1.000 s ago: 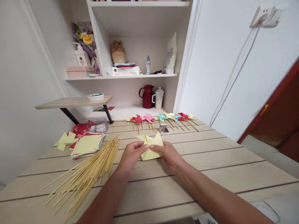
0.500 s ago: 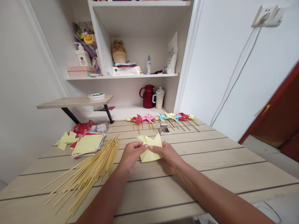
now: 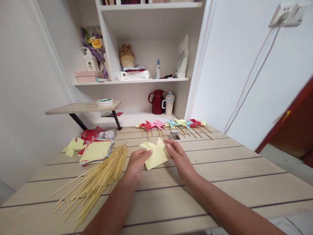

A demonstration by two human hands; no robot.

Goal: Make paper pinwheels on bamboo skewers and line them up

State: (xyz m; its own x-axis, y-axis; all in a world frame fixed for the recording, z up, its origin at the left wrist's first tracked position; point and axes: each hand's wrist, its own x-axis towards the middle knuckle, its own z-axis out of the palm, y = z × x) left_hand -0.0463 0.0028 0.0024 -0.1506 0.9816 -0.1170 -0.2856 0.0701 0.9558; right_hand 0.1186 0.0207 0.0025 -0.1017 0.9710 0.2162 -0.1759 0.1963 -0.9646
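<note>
A pale yellow sheet of paper [image 3: 156,155], cut and partly folded toward a pinwheel shape, is held up over the middle of the table. Gripping its left side is my left hand [image 3: 137,163], thumb on top and the other fingers underneath. My right hand [image 3: 179,158] has its thumb and forefinger at the sheet's right edge, closed on it; its lower fingers are partly hidden. Behind the sheet stands a small open box [image 3: 175,136] with dark contents. Finished paper pinwheels [image 3: 158,124] on sticks lie in a row farther back.
Left of my hands, thin wooden sticks [image 3: 97,179] lie fanned out. Behind them are a stack of coloured paper squares [image 3: 96,151], a folded yellow pinwheel [image 3: 73,147] and a clear container [image 3: 107,134]. A small raised shelf [image 3: 80,107] stands at back left, near a red jug [image 3: 157,102].
My right thumb has moved off the sheet's centre to its right edge. The sheet has turned slightly in my left hand. The whole view has shifted a little.
</note>
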